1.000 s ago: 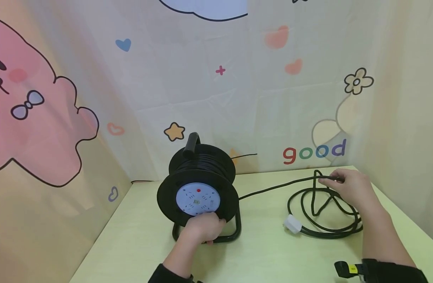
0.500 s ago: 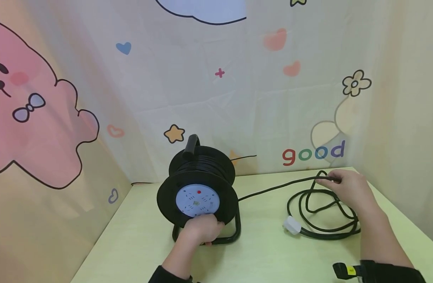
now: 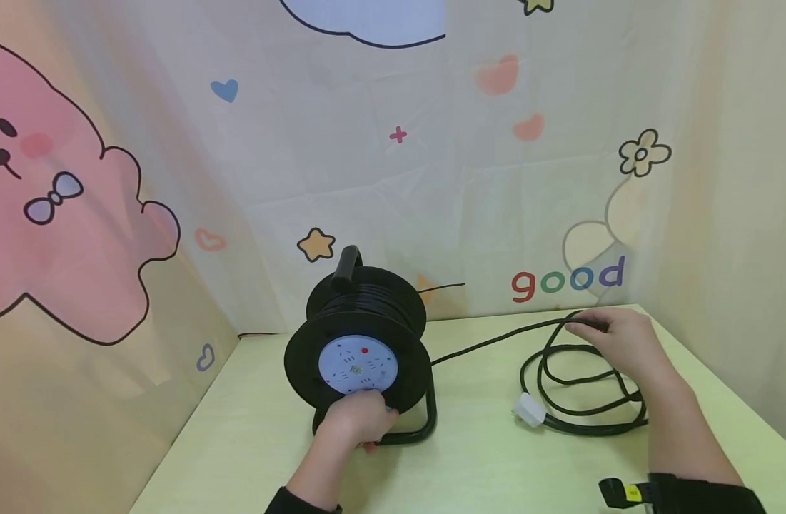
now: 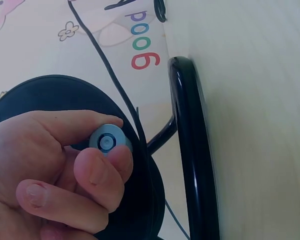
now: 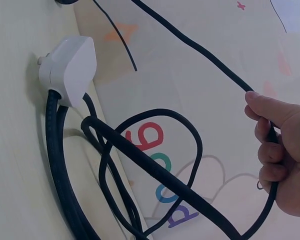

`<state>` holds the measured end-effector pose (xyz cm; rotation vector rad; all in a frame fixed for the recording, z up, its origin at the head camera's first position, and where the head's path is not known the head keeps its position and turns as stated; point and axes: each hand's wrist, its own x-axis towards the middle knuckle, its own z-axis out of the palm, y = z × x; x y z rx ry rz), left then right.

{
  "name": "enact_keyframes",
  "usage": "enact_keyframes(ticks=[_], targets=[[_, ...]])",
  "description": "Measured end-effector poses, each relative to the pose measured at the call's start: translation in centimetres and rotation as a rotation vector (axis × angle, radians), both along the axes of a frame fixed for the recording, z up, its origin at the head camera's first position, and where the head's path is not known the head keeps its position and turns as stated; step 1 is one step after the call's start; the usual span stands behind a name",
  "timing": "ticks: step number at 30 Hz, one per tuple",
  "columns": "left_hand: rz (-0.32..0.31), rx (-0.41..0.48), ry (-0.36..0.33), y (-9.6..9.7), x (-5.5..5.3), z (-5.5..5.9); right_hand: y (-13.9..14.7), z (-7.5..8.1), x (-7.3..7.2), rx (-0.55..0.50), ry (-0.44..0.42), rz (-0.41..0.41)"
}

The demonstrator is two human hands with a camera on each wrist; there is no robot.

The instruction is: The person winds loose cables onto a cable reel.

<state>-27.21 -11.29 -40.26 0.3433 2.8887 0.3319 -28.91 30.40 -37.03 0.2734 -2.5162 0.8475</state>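
A black cable reel (image 3: pixel 303 368) with a pale blue socket face (image 3: pixel 341 360) stands left of middle on the table in the head view. At its lower front, my left hand (image 3: pixel 359 417) pinches a small round grey knob (image 4: pixel 108 142) between thumb and fingers, as the left wrist view shows. Farther right, my right hand (image 3: pixel 627 343) grips the black cable (image 3: pixel 495 340), fingers curled round it in the right wrist view. That cable runs slightly slack from the reel to my hand. Past the hand it drops into loose loops, ending at a white plug (image 3: pixel 530 410).
A tubular black stand (image 3: pixel 425 432) supports the reel, and a carrying handle (image 3: pixel 346 268) rises on top. The pale table (image 3: pixel 238 442) meets a printed cloth backdrop (image 3: pixel 431 200) behind. A thin dark line (image 3: pixel 444 287) crosses the cloth behind the reel.
The reel's face has turned slightly clockwise, its red dot shifting right, with my left hand moving a little left. My right hand has drifted left with the cable, and the loops have shifted.
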Motion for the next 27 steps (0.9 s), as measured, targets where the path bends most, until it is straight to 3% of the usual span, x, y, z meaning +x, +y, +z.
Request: enact_keyframes(ticks=[12, 18, 27], targets=[[0.002, -0.018, 0.022, -1.2, 0.3, 0.2, -1.6, 0.5, 0.1, 0.017, -0.026, 0.010], [0.009, -0.006, -0.002, -1.8, 0.0, 0.1, -2.3, 0.7, 0.2, 0.029, -0.017, 0.043], [0.073, 0.054, -0.031, -3.5, -0.1, 0.0, -4.0, 0.5, -0.1, 0.051, 0.013, 0.036]])
